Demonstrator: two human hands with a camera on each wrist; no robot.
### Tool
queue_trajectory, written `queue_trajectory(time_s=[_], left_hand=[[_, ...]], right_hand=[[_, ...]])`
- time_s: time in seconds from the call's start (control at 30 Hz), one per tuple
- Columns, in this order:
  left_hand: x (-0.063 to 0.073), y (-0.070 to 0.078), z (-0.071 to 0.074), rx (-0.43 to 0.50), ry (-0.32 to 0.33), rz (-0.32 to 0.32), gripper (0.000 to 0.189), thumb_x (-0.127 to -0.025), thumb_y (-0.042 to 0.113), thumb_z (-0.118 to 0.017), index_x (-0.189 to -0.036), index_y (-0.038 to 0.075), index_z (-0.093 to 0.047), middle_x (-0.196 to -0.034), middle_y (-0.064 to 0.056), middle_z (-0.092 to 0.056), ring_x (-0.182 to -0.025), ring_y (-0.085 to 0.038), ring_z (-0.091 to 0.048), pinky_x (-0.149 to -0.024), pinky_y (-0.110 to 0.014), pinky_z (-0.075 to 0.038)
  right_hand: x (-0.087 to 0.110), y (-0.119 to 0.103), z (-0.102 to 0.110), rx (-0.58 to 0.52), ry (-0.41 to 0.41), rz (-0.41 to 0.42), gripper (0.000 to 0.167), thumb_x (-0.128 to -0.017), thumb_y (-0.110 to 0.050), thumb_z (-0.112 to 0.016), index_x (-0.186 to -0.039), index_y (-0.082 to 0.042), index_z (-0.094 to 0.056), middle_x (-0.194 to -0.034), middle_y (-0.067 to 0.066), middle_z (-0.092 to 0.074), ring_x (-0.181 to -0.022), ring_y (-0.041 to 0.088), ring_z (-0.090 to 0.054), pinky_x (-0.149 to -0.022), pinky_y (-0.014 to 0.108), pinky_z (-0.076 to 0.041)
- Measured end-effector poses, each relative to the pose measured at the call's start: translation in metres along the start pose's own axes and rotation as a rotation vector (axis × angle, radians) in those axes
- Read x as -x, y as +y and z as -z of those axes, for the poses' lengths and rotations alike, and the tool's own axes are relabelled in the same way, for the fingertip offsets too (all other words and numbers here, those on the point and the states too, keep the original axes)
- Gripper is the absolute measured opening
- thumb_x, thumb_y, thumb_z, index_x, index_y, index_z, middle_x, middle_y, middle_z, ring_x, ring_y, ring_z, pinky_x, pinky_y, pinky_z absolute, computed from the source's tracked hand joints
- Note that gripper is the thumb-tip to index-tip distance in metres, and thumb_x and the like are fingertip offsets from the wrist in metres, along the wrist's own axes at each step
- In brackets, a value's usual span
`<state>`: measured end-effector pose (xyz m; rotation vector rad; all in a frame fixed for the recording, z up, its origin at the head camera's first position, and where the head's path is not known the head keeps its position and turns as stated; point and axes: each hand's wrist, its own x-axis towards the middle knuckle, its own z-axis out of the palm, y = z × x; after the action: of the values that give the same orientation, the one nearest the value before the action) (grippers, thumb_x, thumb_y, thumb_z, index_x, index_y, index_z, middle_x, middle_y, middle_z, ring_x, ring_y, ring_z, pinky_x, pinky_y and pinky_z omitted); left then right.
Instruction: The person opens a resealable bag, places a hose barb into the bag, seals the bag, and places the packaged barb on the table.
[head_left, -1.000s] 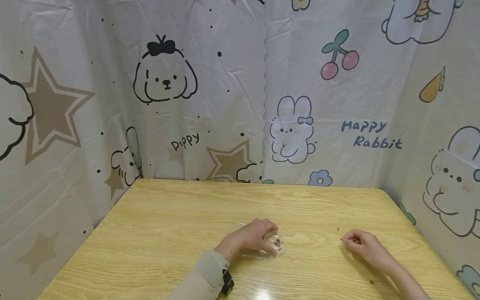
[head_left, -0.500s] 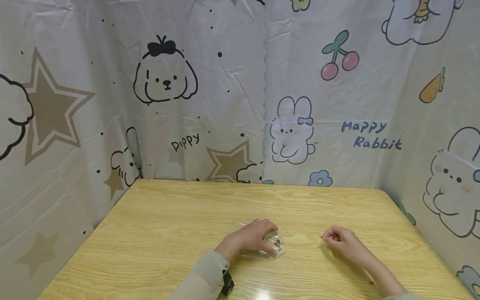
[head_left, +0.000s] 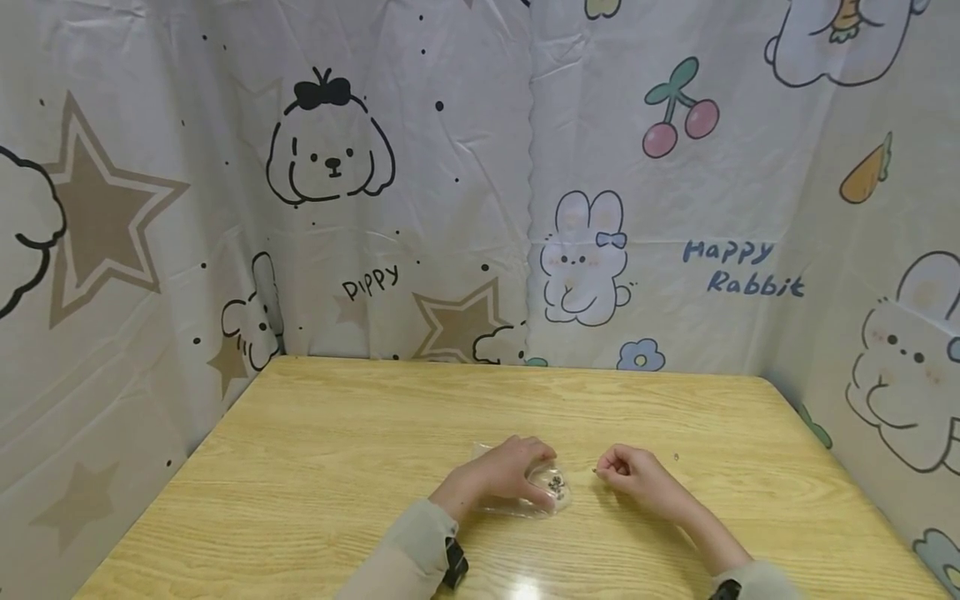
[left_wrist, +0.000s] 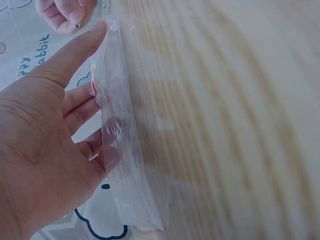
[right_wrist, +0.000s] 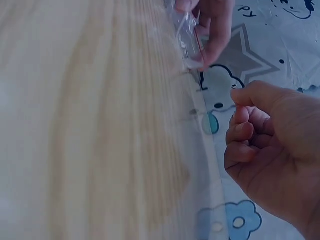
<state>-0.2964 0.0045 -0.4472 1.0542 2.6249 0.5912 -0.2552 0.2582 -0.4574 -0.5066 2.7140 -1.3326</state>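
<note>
A clear plastic zip bag [head_left: 564,500] lies on the wooden table, with several tiny dark pieces [head_left: 556,485] gathered near its right end. My left hand [head_left: 504,473] holds the bag at that end, thumb and fingers spread around its mouth. A red zip line [left_wrist: 94,86] shows beside the fingers in the left wrist view. Just right of the bag, my right hand [head_left: 637,481] pinches a tiny dark piece [right_wrist: 234,87] between thumb and index finger; it is too small to tell its kind. The other right fingers are curled in.
One more tiny piece [head_left: 676,457] lies on the table [head_left: 360,433] beyond the right forearm. Printed curtains [head_left: 465,192] stand along the back and both sides of the table. A black band [head_left: 454,564] circles the left wrist.
My right hand has moved left across the table toward the bag, carrying the tiny piece. My left hand and the bag stay in place. The right sleeve now covers a speck near the front.
</note>
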Motion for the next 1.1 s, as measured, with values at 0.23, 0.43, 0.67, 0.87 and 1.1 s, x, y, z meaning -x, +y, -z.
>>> queue_trajectory(time_s=[0.23, 0.43, 0.67, 0.87, 1.1], left_hand=[[0.000, -0.001, 0.000, 0.011, -0.002, 0.005, 0.070, -0.079, 0.046, -0.078, -0.138, 0.018, -0.052, -0.139, 0.004, -0.056, -0.127, -0.016, -0.049, -0.108, -0.029, -0.042], [0.000, -0.001, 0.001, 0.004, 0.005, 0.000, 0.069, -0.079, 0.045, -0.079, -0.136, 0.017, -0.054, -0.137, 0.003, -0.057, -0.125, -0.015, -0.050, -0.107, -0.028, -0.042], [0.000, 0.000, 0.001, 0.014, -0.006, 0.002, 0.067, -0.079, 0.045, -0.079, -0.135, 0.017, -0.054, -0.137, 0.004, -0.056, -0.126, -0.015, -0.049, -0.107, -0.028, -0.043], [0.001, 0.001, 0.001, 0.018, -0.001, -0.002, 0.067, -0.079, 0.045, -0.079, -0.135, 0.018, -0.055, -0.137, 0.005, -0.057, -0.126, -0.015, -0.049, -0.108, -0.028, -0.042], [0.001, 0.001, 0.001, 0.010, 0.001, 0.005, 0.068, -0.078, 0.045, -0.079, -0.135, 0.018, -0.055, -0.138, 0.005, -0.056, -0.128, -0.014, -0.049, -0.109, -0.028, -0.041]], right_hand=[[-0.013, -0.012, -0.019, -0.036, -0.062, 0.016, 0.011, -0.095, -0.009, -0.060, -0.093, 0.002, -0.061, -0.077, 0.002, -0.055, -0.064, 0.000, -0.044, -0.054, 0.016, -0.039], [-0.021, -0.020, -0.031, -0.040, -0.104, 0.050, 0.010, -0.093, -0.007, -0.061, -0.092, 0.002, -0.062, -0.078, 0.001, -0.055, -0.065, 0.000, -0.044, -0.055, 0.015, -0.038], [-0.028, -0.023, -0.041, 0.009, -0.110, 0.086, 0.009, -0.094, -0.008, -0.061, -0.090, 0.001, -0.061, -0.078, 0.002, -0.057, -0.067, 0.000, -0.045, -0.057, 0.015, -0.039], [-0.030, -0.023, -0.044, 0.052, -0.096, 0.099, 0.008, -0.093, -0.006, -0.062, -0.089, 0.000, -0.061, -0.077, 0.002, -0.057, -0.066, 0.000, -0.044, -0.056, 0.016, -0.039], [-0.030, -0.022, -0.043, 0.079, -0.061, 0.076, 0.008, -0.093, -0.007, -0.063, -0.088, -0.002, -0.062, -0.077, 0.001, -0.058, -0.067, -0.001, -0.045, -0.058, 0.016, -0.040]])
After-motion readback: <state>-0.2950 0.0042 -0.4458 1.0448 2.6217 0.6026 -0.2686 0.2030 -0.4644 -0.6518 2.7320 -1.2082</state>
